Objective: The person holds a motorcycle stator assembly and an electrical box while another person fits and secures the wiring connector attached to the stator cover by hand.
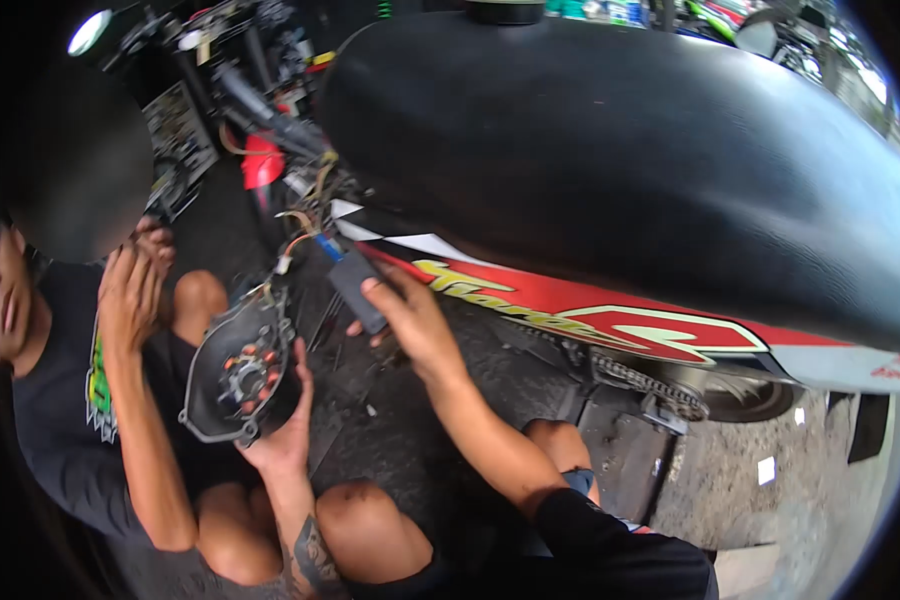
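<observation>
My left hand [288, 430] holds a dark metal engine cover [202, 385] from below, its open side facing up. Inside the cover sits a round stator with copper-coloured coils [248, 380]. Wires run from the cover's top to a white connector [283, 264] and on toward the motorcycle. My right hand [410, 325] grips a black rectangular box [354, 288], thumb on top, with a blue connector [327, 245] at its upper end. This box is beside the red side panel [510, 290] of the motorcycle.
A long black seat [620, 170] fills the upper right. Below the panel are a chain [645, 382] and rear wheel [740, 400]. At the left another person [60, 400] crouches close by, hands raised. A red part [262, 162] shows behind the wires.
</observation>
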`<state>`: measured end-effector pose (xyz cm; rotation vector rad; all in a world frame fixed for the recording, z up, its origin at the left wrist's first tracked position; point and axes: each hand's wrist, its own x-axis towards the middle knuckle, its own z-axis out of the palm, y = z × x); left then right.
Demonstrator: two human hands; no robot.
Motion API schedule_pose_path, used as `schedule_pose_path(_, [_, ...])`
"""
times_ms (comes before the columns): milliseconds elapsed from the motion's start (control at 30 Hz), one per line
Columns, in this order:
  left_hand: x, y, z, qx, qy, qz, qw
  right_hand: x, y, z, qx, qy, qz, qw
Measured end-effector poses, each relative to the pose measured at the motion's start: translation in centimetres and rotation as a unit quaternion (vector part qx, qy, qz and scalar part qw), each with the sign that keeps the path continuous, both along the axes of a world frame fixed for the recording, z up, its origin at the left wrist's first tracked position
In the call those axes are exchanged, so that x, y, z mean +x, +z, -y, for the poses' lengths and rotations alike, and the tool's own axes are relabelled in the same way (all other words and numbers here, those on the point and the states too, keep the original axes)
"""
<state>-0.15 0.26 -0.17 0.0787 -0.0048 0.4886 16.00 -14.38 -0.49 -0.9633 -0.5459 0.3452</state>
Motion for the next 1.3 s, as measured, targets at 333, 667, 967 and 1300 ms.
schedule_pose_path(333, [-0.2,0.4,0.4,0.055,-0.001,-0.007,0.998,-0.2,0.4,0.0,-0.003,-0.015,-0.01,1.0])
schedule_pose_path(667, [-0.3,-0.5,-0.3,0.036,-0.001,-0.024,0.999,-0.1,0.3,-0.1,-0.016,-0.022,-0.004,1.0])
schedule_pose_path(967, [-0.1,0.3,0.3,0.059,0.037,-0.081,0.994,-0.3,0.5,-0.2,-0.017,-0.033,-0.015,0.999])
schedule_pose_path(1300, [-0.2,0.3,0.4,0.057,0.015,-0.04,0.997,-0.2,0.4,-0.3,0.002,-0.023,-0.015,1.0])
